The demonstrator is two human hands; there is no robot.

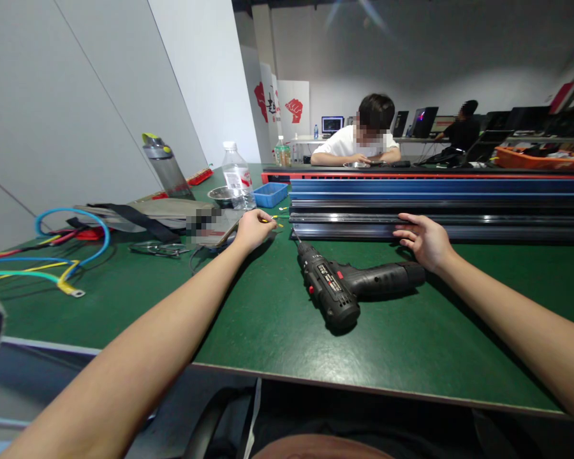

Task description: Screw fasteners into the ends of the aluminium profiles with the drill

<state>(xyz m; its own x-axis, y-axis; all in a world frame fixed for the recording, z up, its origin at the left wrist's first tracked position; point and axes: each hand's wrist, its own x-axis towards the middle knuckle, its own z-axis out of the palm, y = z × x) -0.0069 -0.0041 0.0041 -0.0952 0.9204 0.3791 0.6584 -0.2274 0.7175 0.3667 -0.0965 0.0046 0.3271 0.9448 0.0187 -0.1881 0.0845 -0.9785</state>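
My left hand is closed in a pinch at the left end of the long metal profiles, on a thin yellow-green wire. Part of that wire is hidden by the fingers. My right hand is open, palm turned sideways, with its fingertips at the front edge of the dark metal profiles. Between both hands a black cordless drill lies on its side on the green table, its bit pointing at the profile ends and its grip towards my right hand.
To the left lie glasses, a grey bag and thick cables with lugs. A water bottle, a grey drinking bottle and a blue tray stand behind. Across the table sits a person; an orange bin is at right.
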